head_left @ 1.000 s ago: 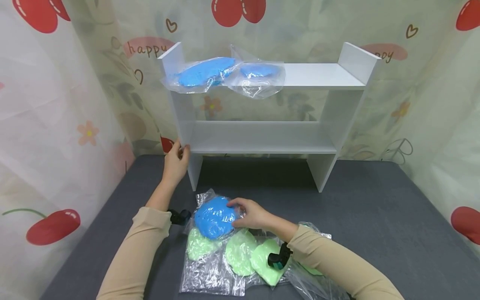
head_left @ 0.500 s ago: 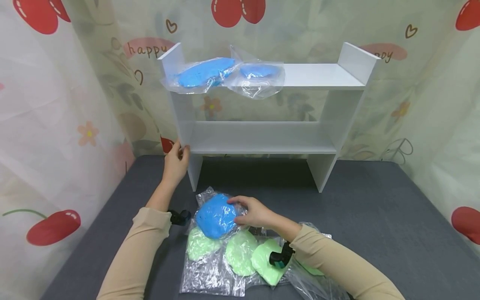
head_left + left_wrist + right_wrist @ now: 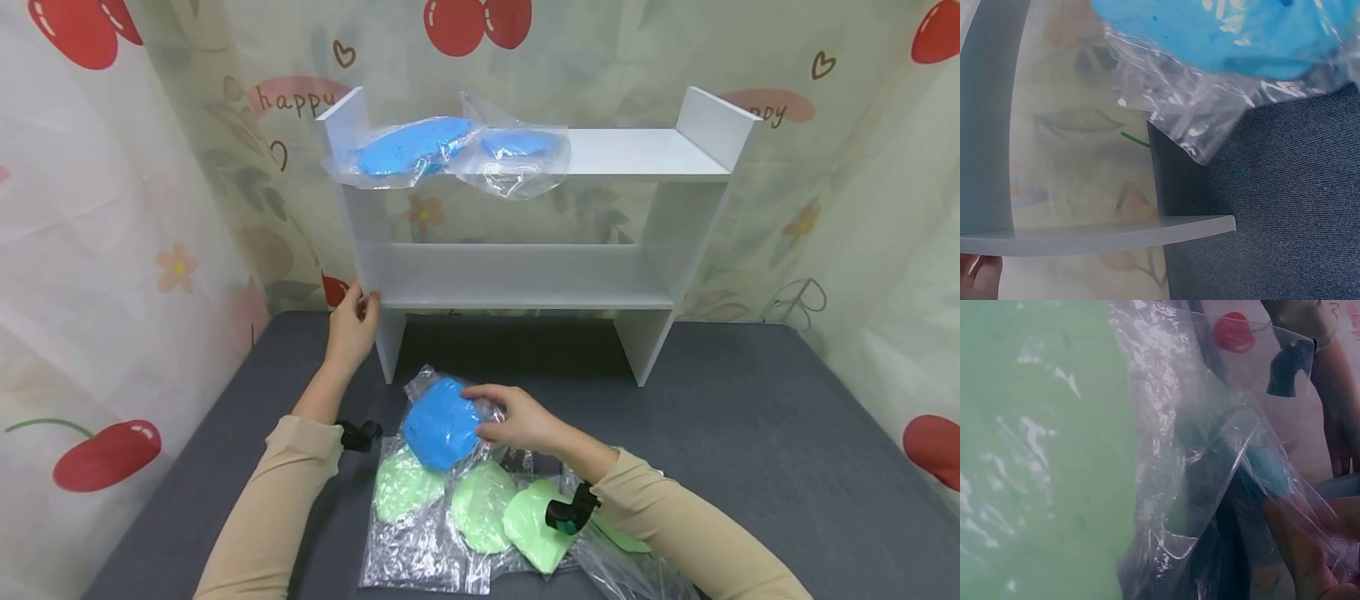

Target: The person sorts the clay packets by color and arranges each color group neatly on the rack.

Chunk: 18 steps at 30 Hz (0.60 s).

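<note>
My left hand (image 3: 352, 329) grips the left side panel of a white two-tier shelf (image 3: 525, 287), near its middle board; in the left wrist view the fingers (image 3: 982, 278) show beside the panel. My right hand (image 3: 525, 421) pinches the right edge of a clear plastic bag holding a blue clay-like disc (image 3: 441, 425). This bag is lifted, tilted, over the pile in front of the shelf. Several bagged pale green pieces (image 3: 480, 507) lie below it on the table. A green bagged piece (image 3: 1047, 450) fills much of the right wrist view.
Two clear bags with blue pieces, a left one (image 3: 412, 146) and a right one (image 3: 520, 142), lie on the top board, overhanging its front edge. The dark grey table (image 3: 750, 433) stretches to both sides. A printed curtain (image 3: 862, 208) hangs behind and around.
My right hand has raised the bag with the blue disc, moving it slightly right and toward the shelf, uncovering more of the green piece beneath. The left hand stays on the side panel.
</note>
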Motion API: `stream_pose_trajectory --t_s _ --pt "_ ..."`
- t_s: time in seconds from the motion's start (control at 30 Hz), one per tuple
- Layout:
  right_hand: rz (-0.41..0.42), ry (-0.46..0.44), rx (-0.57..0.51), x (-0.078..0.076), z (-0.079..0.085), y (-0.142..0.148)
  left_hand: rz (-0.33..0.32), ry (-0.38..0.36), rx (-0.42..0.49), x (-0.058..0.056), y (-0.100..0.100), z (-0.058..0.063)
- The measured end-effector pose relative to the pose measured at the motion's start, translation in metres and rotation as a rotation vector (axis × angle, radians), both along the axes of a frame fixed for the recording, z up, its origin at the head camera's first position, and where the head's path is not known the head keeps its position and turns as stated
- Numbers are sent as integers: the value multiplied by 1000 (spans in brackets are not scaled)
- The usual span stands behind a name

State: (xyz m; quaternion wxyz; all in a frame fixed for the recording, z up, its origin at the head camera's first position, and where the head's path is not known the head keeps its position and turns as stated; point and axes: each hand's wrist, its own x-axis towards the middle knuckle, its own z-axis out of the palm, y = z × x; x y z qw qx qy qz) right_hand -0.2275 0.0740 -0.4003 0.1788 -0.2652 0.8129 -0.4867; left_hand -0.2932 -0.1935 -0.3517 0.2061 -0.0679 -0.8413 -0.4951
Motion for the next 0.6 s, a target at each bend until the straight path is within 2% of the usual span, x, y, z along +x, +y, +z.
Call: stream_pose_trajectory --t_s 0.3,0.6 --pt "30 51 -22 -1 10 10 3 -7 -1 1 0 0" --pt "7 11 -59 4 24 18 4 3 -3 1 0 0"
